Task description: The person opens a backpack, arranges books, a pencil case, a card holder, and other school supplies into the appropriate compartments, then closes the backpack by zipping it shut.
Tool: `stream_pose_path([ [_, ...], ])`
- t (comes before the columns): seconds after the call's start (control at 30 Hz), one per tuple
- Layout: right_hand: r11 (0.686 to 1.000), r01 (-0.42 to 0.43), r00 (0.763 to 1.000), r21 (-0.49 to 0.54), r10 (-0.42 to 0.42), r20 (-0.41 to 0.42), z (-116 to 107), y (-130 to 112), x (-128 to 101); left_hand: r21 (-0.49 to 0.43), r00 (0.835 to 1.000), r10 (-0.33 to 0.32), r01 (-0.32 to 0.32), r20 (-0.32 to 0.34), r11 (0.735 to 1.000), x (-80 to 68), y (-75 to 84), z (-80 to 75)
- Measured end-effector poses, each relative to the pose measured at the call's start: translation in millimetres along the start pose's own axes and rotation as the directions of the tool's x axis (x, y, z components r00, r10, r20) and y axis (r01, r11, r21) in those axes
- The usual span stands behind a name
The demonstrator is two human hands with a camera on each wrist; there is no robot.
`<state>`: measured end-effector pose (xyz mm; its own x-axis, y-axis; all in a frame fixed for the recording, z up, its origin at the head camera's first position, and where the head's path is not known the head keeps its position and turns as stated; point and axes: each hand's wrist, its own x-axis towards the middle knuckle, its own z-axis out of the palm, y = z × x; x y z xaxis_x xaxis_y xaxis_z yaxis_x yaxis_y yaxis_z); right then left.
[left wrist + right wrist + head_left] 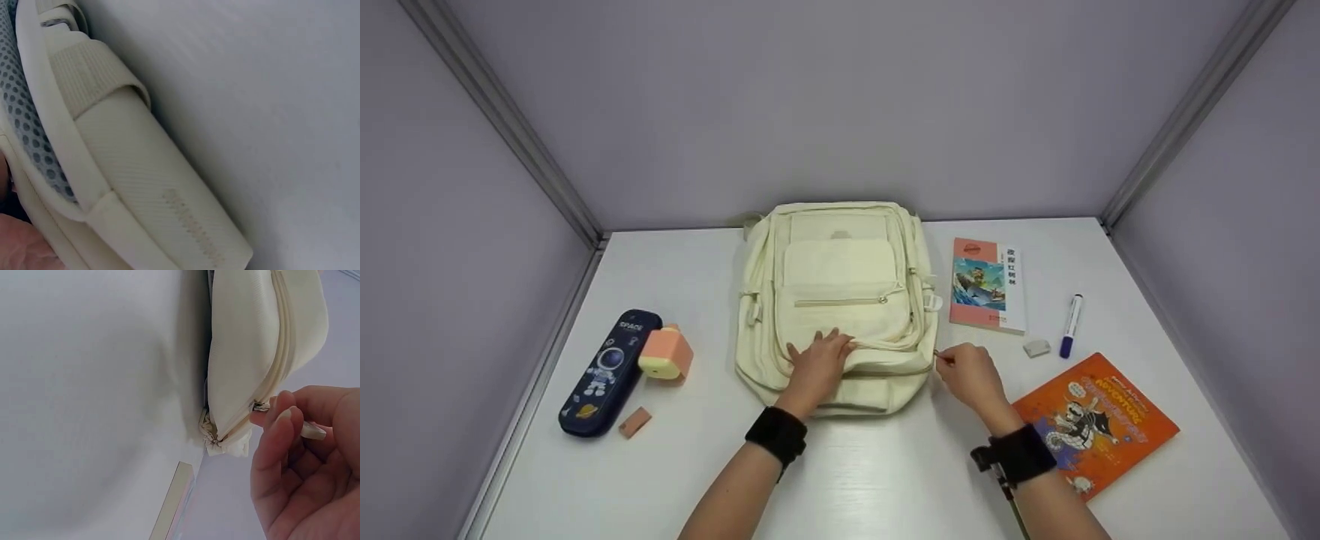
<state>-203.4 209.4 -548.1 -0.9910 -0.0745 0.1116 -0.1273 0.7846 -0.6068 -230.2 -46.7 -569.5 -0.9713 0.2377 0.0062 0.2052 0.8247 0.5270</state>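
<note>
A cream backpack (840,300) lies flat on the white table (885,465), front pockets up. My left hand (817,364) rests on its lower front with fingers spread and straight. My right hand (969,373) is at the bag's lower right corner and pinches the zipper pull (941,358) between thumb and forefinger. In the right wrist view the zipper pull (264,407) sits at the end of the closed zip, held by my fingers (281,433). The left wrist view shows only the backpack's strap and edge (129,169) close up.
Left of the bag lie a dark blue pencil case (607,371), a peach box-shaped object (665,353) and a small eraser (634,422). To the right are a paperback (988,285), a marker (1070,325), a grey eraser (1036,348) and an orange book (1099,420). Grey walls enclose the table.
</note>
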Motion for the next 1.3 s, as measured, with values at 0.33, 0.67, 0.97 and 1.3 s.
stream_pose_path([
  [0.33, 0.999, 0.014, 0.996, 0.051, -0.018, 0.084, -2, -21, -21, 0.006, 1.000, -0.013, 0.013, -0.002, 1.000, 1.5, 5.1, -0.8],
  [0.67, 0.996, 0.075, 0.995, 0.039, -0.077, 0.057, 12, -38, -28, 0.015, 1.000, 0.004, -0.004, 0.008, 1.000, 1.4, 6.9, -2.6],
  [0.97, 0.981, 0.193, 0.981, 0.001, -0.193, 0.030, 27, -55, -32, 0.030, 1.000, -0.015, 0.014, 0.010, 0.999, 1.9, 8.1, -1.6],
  [1.3, 0.969, 0.247, 0.969, -0.017, -0.247, 0.023, 37, -67, -32, 0.052, 1.000, -0.007, 0.007, 0.003, 0.999, 0.7, 9.4, 0.0],
])
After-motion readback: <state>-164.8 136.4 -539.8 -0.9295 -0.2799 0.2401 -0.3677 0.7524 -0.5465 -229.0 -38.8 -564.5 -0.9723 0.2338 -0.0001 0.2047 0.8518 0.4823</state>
